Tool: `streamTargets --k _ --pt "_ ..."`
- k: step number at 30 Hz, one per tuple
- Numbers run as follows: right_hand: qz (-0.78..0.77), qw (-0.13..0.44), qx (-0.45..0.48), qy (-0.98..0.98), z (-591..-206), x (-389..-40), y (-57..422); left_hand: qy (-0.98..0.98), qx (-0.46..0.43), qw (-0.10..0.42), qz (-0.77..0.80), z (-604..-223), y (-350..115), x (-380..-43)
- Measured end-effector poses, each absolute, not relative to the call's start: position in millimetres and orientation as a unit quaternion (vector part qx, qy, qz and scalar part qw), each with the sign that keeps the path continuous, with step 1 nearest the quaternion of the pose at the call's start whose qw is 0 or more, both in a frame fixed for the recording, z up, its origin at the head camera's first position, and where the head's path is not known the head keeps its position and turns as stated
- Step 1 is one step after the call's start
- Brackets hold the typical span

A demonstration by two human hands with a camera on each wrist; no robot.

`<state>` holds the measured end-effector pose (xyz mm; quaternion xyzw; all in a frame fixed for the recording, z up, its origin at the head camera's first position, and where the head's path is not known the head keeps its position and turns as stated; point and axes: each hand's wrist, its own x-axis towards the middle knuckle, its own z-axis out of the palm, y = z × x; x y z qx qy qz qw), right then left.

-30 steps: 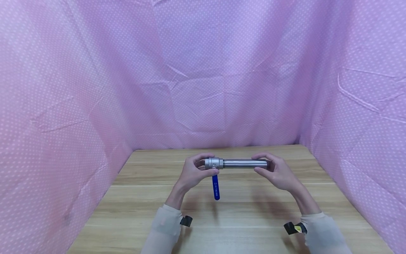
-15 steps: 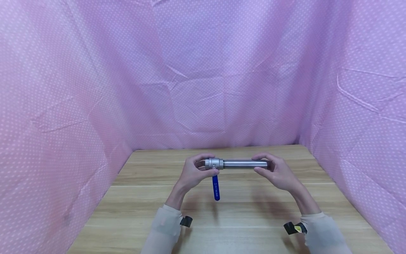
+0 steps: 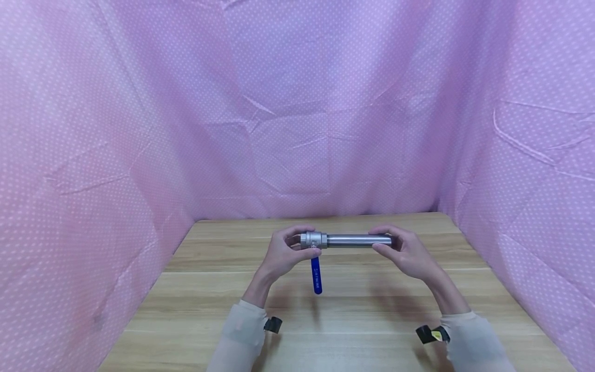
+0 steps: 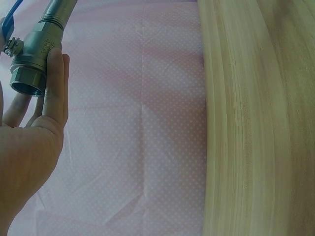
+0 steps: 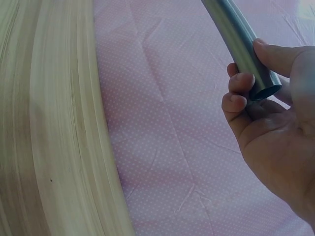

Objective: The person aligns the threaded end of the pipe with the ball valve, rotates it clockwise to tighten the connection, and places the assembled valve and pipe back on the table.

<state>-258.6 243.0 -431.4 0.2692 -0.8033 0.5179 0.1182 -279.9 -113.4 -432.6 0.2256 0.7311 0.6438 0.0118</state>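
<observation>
Spanning both hands above a rectangular wood-grain tabletop (image 3: pixel 348 338), a silver metal ball valve (image 3: pixel 313 239) and a smooth, round silver metal pipe (image 3: pixel 353 240) lie in one line, roughly parallel to the tabletop's far edge and raised off its surface. The left hand (image 3: pixel 281 254) is clamped on the valve, fingers along its far side, thumb at the base of a flat blue lever (image 3: pixel 316 276), which points toward the near side of the tabletop; its white lettering is too small to read. The right hand (image 3: pixel 411 254) is clamped on the pipe near its hollow end, thumb opposing fingers. Threads (image 4: pixel 53 19) show where the pipe meets the valve. The tabletop has pale and tan bands running left to right and rounded far corners. A pink fabric curtain (image 3: pixel 288 129) with white dots, creased by fold lines, hangs behind the tabletop and along its left and right sides. Over the near part of the tabletop, light beige sleeves (image 3: pixel 239 330) cover the forearms; a black wrist-mounted device (image 3: pixel 272 324) projects inward from each cuff, the right one bearing a yellow label (image 3: pixel 437 336).
</observation>
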Motion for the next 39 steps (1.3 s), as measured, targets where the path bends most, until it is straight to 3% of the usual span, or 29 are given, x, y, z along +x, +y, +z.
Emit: streamTargets --k 21,39 --pt "0.527 0.091 0.264 -0.803 -433.4 -259.4 244.1 0.733 0.212 0.019 0.646 -433.8 -113.5 -281.1" --pt "0.517 0.1 0.262 -0.809 -432.5 -256.7 242.3 0.735 0.219 0.016 0.641 -434.4 -114.4 -280.7"
